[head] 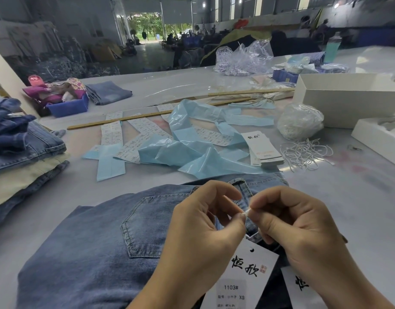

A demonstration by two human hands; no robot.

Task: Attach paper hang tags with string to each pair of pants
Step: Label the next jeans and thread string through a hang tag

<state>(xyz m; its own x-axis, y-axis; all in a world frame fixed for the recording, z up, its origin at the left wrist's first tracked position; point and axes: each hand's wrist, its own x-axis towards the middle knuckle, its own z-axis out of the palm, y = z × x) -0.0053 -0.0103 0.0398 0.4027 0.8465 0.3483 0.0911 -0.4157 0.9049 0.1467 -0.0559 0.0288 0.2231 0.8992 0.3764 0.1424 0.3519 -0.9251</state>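
Observation:
A pair of blue jeans (98,248) lies back pocket up on the table in front of me. My left hand (198,226) and my right hand (296,221) meet above its waistband, each pinching an end of a white string (246,212) between thumb and fingertip. The string runs down to a white paper hang tag (243,277) printed with black characters and "1103# XS", which lies on the jeans under my hands. A second tag (301,284) shows partly under my right wrist. A stack of unused tags (262,150) and loose white strings (305,153) lie further back.
A pile of folded jeans (20,148) sits at the left. Blue plastic strips (192,150) and label sheets (112,132) cover the table's middle, with wooden rulers (120,119) behind. White boxes (348,97) and a bag of strings (300,121) stand at the right, a blue bin (68,107) at the back left.

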